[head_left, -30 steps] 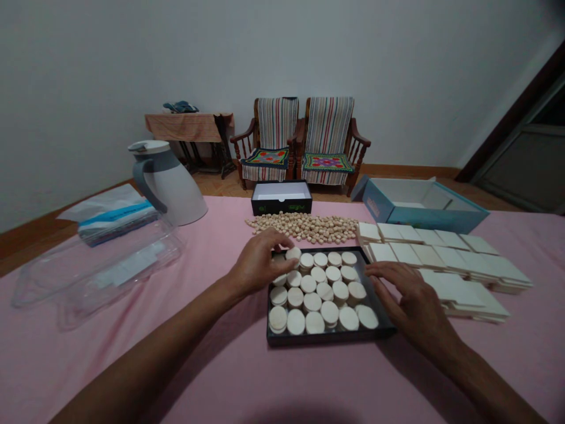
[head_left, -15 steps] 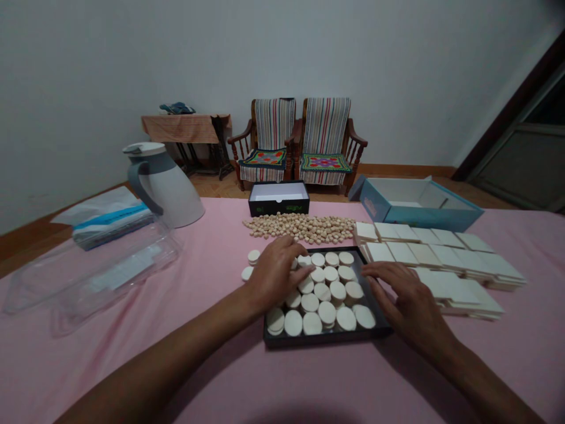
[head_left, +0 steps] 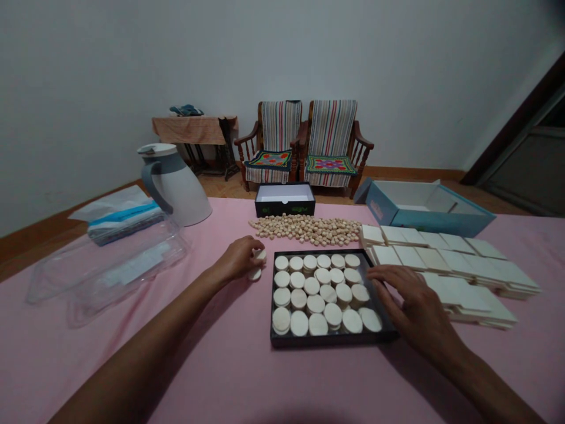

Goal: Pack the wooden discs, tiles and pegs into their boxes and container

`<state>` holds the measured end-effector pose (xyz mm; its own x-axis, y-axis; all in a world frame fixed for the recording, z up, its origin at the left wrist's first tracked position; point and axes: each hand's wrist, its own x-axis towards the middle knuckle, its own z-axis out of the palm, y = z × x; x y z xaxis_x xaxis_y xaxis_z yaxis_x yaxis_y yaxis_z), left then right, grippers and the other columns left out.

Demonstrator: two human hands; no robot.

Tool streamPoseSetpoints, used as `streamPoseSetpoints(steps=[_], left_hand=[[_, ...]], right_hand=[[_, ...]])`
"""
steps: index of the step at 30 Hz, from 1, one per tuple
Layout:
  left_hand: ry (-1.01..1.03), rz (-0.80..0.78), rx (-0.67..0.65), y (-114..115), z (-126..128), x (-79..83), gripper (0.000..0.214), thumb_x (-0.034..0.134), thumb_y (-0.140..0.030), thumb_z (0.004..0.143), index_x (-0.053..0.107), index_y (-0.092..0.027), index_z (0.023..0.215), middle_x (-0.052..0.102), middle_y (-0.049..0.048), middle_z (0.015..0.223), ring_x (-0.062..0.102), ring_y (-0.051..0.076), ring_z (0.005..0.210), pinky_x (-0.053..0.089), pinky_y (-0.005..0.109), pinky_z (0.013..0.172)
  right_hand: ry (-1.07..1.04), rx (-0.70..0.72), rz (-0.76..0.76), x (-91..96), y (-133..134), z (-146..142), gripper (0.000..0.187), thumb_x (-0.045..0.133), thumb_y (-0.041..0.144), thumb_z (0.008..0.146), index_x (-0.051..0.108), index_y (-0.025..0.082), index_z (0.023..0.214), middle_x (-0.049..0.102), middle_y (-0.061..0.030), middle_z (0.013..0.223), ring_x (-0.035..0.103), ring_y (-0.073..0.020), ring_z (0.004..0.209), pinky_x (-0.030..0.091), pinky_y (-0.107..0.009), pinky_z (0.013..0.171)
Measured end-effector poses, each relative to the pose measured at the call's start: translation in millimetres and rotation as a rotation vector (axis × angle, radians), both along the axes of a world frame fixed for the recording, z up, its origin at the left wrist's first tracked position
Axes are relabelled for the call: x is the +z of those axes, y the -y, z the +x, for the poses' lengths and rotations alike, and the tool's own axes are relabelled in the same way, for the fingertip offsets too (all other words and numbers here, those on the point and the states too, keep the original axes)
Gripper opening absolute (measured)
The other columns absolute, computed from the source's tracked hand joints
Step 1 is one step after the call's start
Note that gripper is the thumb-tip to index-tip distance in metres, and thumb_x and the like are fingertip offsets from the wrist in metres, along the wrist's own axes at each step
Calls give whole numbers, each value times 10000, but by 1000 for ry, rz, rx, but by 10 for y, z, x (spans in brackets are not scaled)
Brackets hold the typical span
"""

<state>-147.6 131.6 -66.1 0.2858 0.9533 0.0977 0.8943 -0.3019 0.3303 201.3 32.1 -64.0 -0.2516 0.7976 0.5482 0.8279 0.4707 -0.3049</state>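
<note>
Head view: the left hand (head_left: 238, 259) is gripping small wooden discs (head_left: 258, 264) beside a black tray (head_left: 331, 340), and the right hand (head_left: 415, 300) is lying open on its edge.

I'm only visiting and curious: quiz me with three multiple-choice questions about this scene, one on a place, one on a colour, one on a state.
1. Where is the left hand?
A) Beside the black tray, holding wooden discs
B) Gripping the jug
C) On a chair

2. What colour is the cloth under the tray?
A) Green
B) Pink
C) Grey

3. What state is the blue box in?
A) Taped shut
B) Upside down
C) Open

Answers:
1: A, the discs sit in its fingers, left of the tray.
2: B, pink shows all around the tray.
3: C, its pale inside shows.
</note>
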Motion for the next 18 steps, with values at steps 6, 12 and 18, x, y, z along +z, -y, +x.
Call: streamPoseSetpoints(steps=[6, 12, 18], left_hand=[[-11, 80, 26, 67, 62, 143, 179, 655, -265, 691, 673, -181, 847, 669, 42, 829, 607, 179, 714, 420, 260, 626], [264, 142, -161, 266, 561, 487, 204, 638, -236, 742, 641, -173, 935, 656, 33, 873, 591, 137, 690, 448, 253, 637], [239, 138, -418, 427, 1217, 539, 231, 676, -241, 725, 625, -169, 938, 640, 37, 844, 580, 162, 744, 450, 281, 669]], right_hand=[[5, 1, -8, -2, -2, 1, 196, 459, 252, 866, 631, 194, 937, 670, -79, 963, 589, -237, 936, 445, -415, 807], [6, 0, -11, -3, -6, 0, 185, 460, 236, 867, 624, 187, 938, 665, -82, 967, 584, -235, 938, 440, -411, 810], [3, 5, -20, 7, 6, 0, 191, 452, 220, 865, 622, 195, 950, 662, -79, 978, 584, -234, 942, 442, -407, 806]])
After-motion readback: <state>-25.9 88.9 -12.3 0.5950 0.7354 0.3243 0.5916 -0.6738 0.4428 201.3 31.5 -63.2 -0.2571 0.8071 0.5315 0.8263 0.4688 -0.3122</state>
